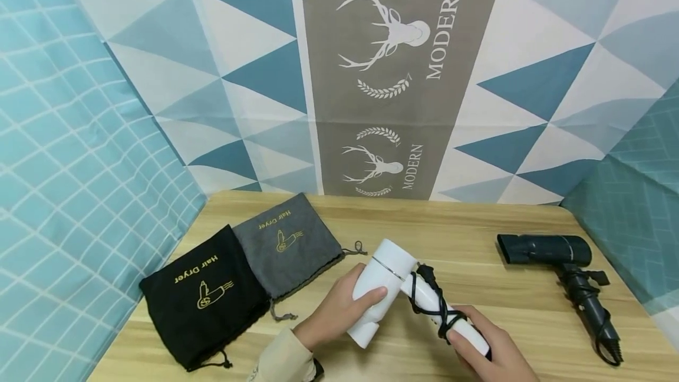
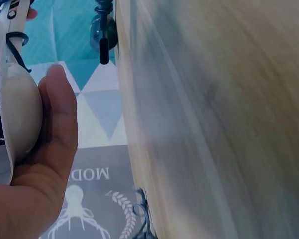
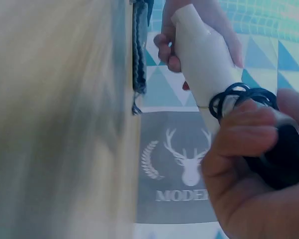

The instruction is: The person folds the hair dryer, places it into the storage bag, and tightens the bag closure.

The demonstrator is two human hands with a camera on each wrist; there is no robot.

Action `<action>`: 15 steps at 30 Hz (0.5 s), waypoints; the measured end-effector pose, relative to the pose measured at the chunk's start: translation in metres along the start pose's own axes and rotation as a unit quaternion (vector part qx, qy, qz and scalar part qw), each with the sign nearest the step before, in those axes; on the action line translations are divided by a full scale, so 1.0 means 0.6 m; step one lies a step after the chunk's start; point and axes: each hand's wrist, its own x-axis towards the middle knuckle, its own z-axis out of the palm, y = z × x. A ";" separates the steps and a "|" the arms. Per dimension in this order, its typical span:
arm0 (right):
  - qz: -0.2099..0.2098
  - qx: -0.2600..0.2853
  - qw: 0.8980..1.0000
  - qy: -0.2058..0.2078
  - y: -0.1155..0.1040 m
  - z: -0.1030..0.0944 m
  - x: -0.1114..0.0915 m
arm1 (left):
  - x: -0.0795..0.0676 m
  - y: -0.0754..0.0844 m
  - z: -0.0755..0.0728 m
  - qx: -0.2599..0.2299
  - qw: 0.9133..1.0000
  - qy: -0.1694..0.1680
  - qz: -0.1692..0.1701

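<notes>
A white hair dryer [image 1: 383, 273] with a silver ring is held between both hands above the table. My left hand [image 1: 339, 308] grips its barrel near the nozzle, thumb across the top. Lower right, my right hand [image 1: 490, 341] holds the white handle [image 1: 427, 295], which has a black cord [image 1: 442, 311] wound round it. In the left wrist view the left hand [image 2: 52, 144] curves round the white barrel [image 2: 25, 107]. The right wrist view shows the right hand [image 3: 249, 169] curled about the handle's end, with the dryer body [image 3: 204, 59] beyond.
A black drawstring pouch [image 1: 204, 296] and a grey one [image 1: 289, 243], both printed "Hair Dryer", lie at the left of the wooden table [image 1: 456, 223]. At the right lies a black hair dryer [image 1: 546, 249] with its cord wrapped round the handle. Patterned cloth [image 1: 254, 75] hangs behind.
</notes>
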 end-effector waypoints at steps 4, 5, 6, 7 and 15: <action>-0.011 -0.052 0.998 -0.018 -0.021 0.012 0.018 | -0.017 -0.003 -0.018 0.005 1.000 0.025 -0.001; -0.008 -0.051 0.998 -0.026 -0.026 0.016 0.022 | -0.023 -0.004 -0.022 0.005 0.999 0.032 -0.003; -0.006 -0.049 0.998 -0.032 -0.030 0.019 0.026 | -0.029 -0.005 -0.026 0.003 0.999 0.038 -0.006; -0.008 -0.048 0.998 -0.037 -0.033 0.023 0.029 | -0.036 -0.006 -0.029 0.002 0.999 0.044 -0.009; -0.095 -0.063 0.993 0.002 -0.040 0.049 0.031 | -0.074 -0.011 -0.034 0.002 0.996 0.090 -0.021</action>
